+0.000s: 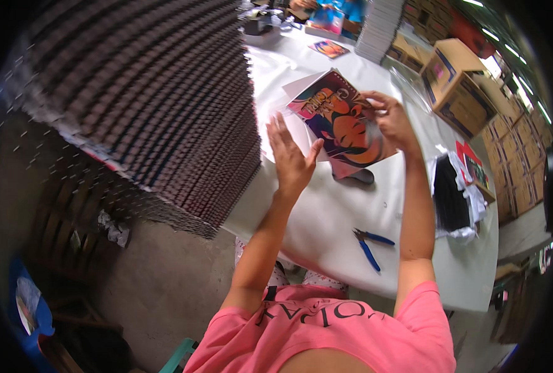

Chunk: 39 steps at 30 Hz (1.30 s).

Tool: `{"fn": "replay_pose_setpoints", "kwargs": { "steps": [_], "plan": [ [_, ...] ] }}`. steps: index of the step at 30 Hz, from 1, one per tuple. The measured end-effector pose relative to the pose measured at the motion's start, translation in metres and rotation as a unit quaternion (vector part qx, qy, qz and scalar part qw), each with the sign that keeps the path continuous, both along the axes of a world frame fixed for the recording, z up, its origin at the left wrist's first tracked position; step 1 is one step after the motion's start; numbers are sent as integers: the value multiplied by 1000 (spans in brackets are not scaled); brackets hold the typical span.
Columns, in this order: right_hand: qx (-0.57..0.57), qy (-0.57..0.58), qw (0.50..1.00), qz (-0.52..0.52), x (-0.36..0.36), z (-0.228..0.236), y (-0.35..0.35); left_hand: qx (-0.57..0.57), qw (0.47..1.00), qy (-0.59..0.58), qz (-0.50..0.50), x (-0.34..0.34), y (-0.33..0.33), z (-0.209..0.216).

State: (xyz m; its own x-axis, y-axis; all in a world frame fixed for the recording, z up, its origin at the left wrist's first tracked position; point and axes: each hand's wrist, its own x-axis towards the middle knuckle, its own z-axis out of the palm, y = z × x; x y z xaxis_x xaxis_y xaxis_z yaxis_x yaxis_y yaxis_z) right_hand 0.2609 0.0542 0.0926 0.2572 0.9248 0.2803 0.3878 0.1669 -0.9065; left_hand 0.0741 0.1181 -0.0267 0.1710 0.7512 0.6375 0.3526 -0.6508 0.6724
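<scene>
A thin notebook with a colourful illustrated cover is held tilted over the white table. My right hand pinches its right edge, thumb and fingers closed on it. Beside the lower left of the notebook is my left hand, open, fingers extended and thumb apart; whether it touches the white pages there I cannot tell. A dark rounded object shows partly from under the notebook. Closer to me lie blue-handled cutting pliers, their jaws pointing away from me.
A tall stack of bound notebooks rises at the left. On the right are an open cardboard box and a plastic-wrapped bundle of black pieces. Another cover lies farther back, near a white stack and a person in blue.
</scene>
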Motion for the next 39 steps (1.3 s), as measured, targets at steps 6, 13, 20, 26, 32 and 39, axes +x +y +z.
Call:
{"fn": "replay_pose_setpoints", "kwargs": {
  "steps": [6,13,20,26,32,39],
  "plan": [
    [145,-523,822,-173,-60,49,-92,-49,990,-64,-112,-20,-28,39],
    [85,-477,875,-4,-91,59,-141,71,978,-113,-158,-65,-75,72],
    [-53,-289,956,11,-96,-8,-147,-330,907,-146,-217,-128,-82,-11],
    [72,350,932,-59,-108,-114,-145,-305,901,-221,-216,-112,-88,-22],
    [-17,283,949,-140,-136,-129,-144,-290,917,-192,-197,-115,-87,-23],
    [-44,5,977,-206,-149,-156,-187,-398,863,-209,-233,-107,-114,-39]
  ]
}}
